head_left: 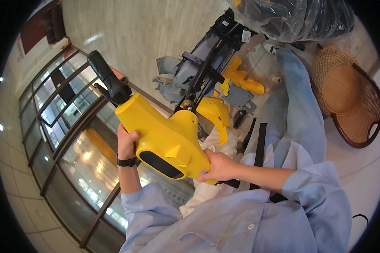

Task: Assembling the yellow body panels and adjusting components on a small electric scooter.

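A yellow handlebar cover (169, 139) with a dark oval panel is held tilted in front of me. From its upper left end sticks a black handlebar grip (103, 74) with a lever beside it. My left hand (126, 143) is closed round the cover's left side, thumb on top. My right hand (219, 166) grips its lower right end, where a short black part (230, 183) shows just below. Behind the cover, a metal stem (188, 104) leads to a black and grey scooter frame (204, 59). The cover hides where they meet.
Loose yellow panels (213, 111) and a grey plate (239, 98) lie right of the frame. Legs in light blue jeans (293, 84) extend beside them. A woven wicker seat (337, 80) stands at right, a plastic-wrapped bundle (299, 19) beyond. Framed glass (88, 160) runs along the left.
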A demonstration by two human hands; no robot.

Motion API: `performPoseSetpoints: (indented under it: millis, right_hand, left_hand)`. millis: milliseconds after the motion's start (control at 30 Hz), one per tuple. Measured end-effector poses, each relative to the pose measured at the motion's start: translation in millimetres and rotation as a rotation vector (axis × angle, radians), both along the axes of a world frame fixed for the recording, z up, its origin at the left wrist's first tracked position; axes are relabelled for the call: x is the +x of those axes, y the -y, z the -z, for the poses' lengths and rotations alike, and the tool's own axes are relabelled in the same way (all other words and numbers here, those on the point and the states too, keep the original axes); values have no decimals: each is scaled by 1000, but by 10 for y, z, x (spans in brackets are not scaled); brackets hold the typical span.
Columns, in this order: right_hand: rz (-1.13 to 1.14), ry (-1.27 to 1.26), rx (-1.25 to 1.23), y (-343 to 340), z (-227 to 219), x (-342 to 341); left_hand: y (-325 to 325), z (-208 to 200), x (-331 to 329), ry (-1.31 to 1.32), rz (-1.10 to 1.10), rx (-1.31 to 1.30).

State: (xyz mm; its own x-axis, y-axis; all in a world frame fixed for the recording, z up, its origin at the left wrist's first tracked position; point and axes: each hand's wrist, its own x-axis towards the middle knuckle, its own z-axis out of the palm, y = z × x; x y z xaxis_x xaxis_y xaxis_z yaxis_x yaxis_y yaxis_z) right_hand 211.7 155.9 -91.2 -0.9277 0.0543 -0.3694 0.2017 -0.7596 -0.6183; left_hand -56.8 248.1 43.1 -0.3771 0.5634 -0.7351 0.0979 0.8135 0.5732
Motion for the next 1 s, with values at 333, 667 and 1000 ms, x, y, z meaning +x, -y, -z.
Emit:
performPoseSetpoints:
  millis: [333, 667, 1000]
  right_hand:
    - [-51, 9, 87, -60, 53, -28]
    - [-37, 20, 141, -150, -4, -18]
    - [1319, 270, 529, -1383, -541, -96]
  left_hand:
    - [156, 138, -321, 217, -74, -76]
    - [105, 245, -429, 436, -8, 19]
    - [155, 271, -301, 414, -101, 98]
